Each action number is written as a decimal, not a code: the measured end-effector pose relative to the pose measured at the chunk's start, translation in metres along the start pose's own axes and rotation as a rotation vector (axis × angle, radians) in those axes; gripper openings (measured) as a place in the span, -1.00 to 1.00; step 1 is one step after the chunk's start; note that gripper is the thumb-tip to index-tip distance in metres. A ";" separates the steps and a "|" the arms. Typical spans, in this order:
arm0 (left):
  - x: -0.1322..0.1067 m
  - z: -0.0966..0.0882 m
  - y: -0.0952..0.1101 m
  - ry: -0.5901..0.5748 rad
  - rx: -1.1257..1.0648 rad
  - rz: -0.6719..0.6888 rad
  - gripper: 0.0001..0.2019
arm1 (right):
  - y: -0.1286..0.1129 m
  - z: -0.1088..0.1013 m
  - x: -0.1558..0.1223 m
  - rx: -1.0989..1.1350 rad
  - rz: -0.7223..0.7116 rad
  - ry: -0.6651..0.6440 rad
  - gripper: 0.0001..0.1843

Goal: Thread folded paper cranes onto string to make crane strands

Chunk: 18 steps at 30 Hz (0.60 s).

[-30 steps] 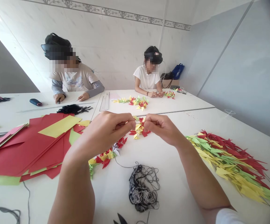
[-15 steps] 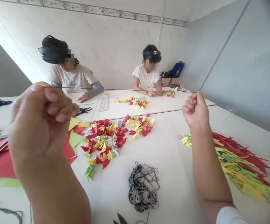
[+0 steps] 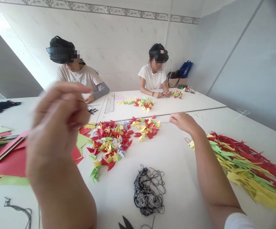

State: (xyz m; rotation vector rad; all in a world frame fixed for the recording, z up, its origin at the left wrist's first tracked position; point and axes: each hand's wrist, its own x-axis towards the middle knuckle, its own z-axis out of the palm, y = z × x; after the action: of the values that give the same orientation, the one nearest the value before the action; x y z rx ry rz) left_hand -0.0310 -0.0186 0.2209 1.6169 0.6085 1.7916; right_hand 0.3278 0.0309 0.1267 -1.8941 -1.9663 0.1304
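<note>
My left hand [image 3: 57, 127] is raised close to the camera and blurred, its fingertips pinched on a thin dark thread. My right hand [image 3: 184, 121] is low over the white table [image 3: 176, 178], fingers closed on the other end of the thread, just right of a small heap of red and yellow folded paper pieces [image 3: 145, 127]. A bigger heap of red, yellow, green and white folded pieces [image 3: 109, 143] lies between my hands. A tangle of black thread [image 3: 148, 192] lies in front of me.
Strung red, yellow and green paper strips [image 3: 245, 167] spread at the right. Red and green paper sheets [image 3: 6, 156] lie at the left. Two other people sit across the table, one by folded pieces [image 3: 140, 103]. Scissor tips [image 3: 126, 224] show at the bottom edge.
My hands were together over the small heap, then pulled wide apart and up, stretching the thread. Now my right hand has dropped to the table and my left has loosened and blurred.
</note>
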 end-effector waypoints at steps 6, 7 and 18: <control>-0.016 0.046 -0.009 -0.659 0.502 -0.145 -0.69 | -0.043 -0.016 -0.024 0.464 -0.285 0.093 -0.63; -0.018 0.050 -0.009 -0.687 0.555 -0.149 -0.69 | -0.052 -0.019 -0.030 0.590 -0.338 0.032 -0.59; -0.023 0.061 -0.016 -0.682 0.668 -0.101 -0.84 | -0.100 -0.015 -0.057 1.088 -0.385 -0.253 -0.69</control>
State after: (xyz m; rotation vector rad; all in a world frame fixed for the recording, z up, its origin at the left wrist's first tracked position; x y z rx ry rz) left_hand 0.0330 -0.0287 0.2020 2.4125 0.9786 0.8769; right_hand 0.2391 -0.0350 0.1623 -0.8093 -1.7588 1.1026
